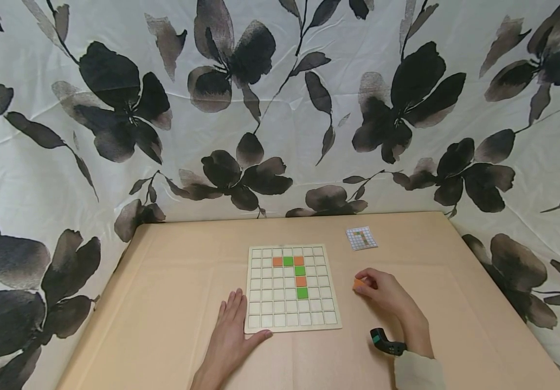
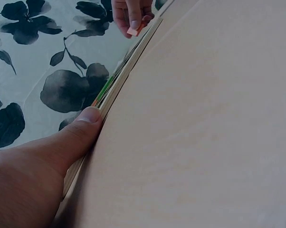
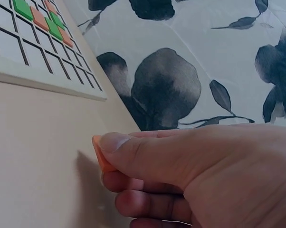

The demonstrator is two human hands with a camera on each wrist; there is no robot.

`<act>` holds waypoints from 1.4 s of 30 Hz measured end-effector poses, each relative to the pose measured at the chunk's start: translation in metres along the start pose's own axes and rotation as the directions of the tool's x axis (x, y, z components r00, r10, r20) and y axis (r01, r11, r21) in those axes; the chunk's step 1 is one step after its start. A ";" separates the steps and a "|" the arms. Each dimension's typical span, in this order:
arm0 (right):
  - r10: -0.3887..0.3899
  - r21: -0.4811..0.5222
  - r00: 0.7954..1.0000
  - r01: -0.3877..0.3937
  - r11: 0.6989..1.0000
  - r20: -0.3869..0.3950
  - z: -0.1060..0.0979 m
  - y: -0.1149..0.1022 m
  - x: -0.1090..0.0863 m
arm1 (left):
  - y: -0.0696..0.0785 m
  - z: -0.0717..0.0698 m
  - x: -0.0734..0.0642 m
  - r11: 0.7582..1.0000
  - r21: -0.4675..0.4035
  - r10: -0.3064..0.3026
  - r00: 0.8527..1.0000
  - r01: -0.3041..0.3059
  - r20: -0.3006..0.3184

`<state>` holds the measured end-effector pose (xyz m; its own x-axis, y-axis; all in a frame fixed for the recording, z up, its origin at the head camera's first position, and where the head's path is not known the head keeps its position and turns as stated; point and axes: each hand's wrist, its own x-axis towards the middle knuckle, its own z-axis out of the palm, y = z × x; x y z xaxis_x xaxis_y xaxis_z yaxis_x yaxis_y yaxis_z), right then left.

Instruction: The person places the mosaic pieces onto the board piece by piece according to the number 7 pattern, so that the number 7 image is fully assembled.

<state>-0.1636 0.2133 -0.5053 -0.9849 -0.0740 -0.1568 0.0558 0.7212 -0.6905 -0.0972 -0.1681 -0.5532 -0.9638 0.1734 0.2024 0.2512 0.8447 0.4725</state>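
A square white grid board [image 1: 274,319] lies on the table, with three orange and three green tiles set in its cells. They form a short row near the top and a column running down from it. My left hand [image 1: 231,336] rests along the board's left side, fingers straight, and its thumb [image 2: 90,115] lies on the near edge. To the right of the board, my right hand [image 1: 386,295] pinches an orange tile [image 3: 101,154] between thumb and fingers. Its shadow falls on the table beneath.
A small pattern card [image 1: 361,238] printed with a coloured grid lies beyond the board, toward the back right. The light wooden table [image 1: 162,303] ends at a floral cloth [image 1: 319,135] behind. A dark band [image 1: 387,344] sits at my right wrist.
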 end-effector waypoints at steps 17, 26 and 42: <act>-0.070 -0.032 0.997 0.071 0.997 0.033 0.017 -0.016 0.003 | -0.001 0.001 -0.001 1.000 0.008 0.019 0.999 -0.019 -0.026; -0.076 -0.029 0.996 0.077 0.997 0.037 0.026 -0.029 0.002 | -0.001 -0.001 -0.001 1.000 0.014 0.027 1.000 -0.027 0.010; -0.146 -0.036 0.985 0.149 0.988 0.088 0.045 -0.051 0.001 | -0.002 -0.002 -0.001 1.000 0.009 0.004 0.999 -0.004 0.037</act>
<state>-0.1598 0.1454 -0.5025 -0.9641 -0.2388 -0.1160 -0.0980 0.7262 -0.6804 -0.0971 -0.1711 -0.5526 -0.9655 0.1949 0.1728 0.2544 0.8483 0.4644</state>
